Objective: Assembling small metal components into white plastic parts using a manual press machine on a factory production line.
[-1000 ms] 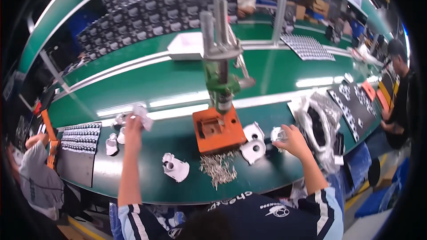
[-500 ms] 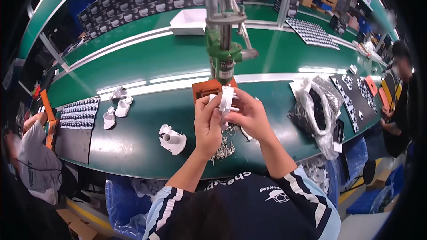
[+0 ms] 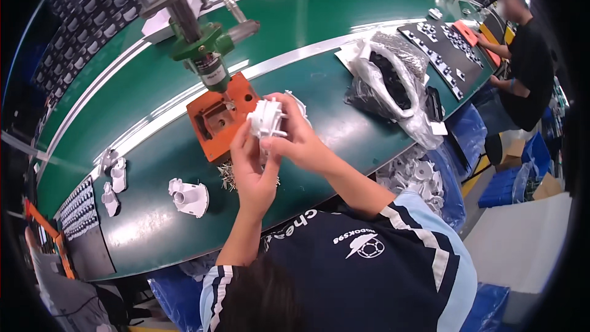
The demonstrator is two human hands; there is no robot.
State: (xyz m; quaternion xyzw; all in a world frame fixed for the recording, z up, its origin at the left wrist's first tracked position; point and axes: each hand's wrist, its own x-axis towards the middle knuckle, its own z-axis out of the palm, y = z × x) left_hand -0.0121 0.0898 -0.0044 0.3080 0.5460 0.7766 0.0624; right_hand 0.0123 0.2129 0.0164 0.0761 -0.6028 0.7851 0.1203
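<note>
Between both hands I hold a white plastic part (image 3: 267,117) with pegs and ridges on it. My left hand (image 3: 253,169) grips it from below and its left side, the thumb against its lower edge. My right hand (image 3: 299,137) closes round its right side. Just behind it lies an orange fixture block (image 3: 212,138) with a recess and a round hole. A green press head (image 3: 206,55) stands over that block. Screws (image 3: 227,176) are heaped by my left hand, partly hidden by it. Another white plastic part (image 3: 189,197) rests on the table to the left.
Several smaller white parts (image 3: 117,175) stand farther left, near a mat with rows of small parts (image 3: 78,212). A plastic bag with black contents (image 3: 393,80) lies to the right. Beyond it, a person in black (image 3: 522,55) works at the bench.
My view has swung right, so the press and fixture appear farther left. The white part has turned in my hands and shows a broader side. More of the orange fixture shows.
</note>
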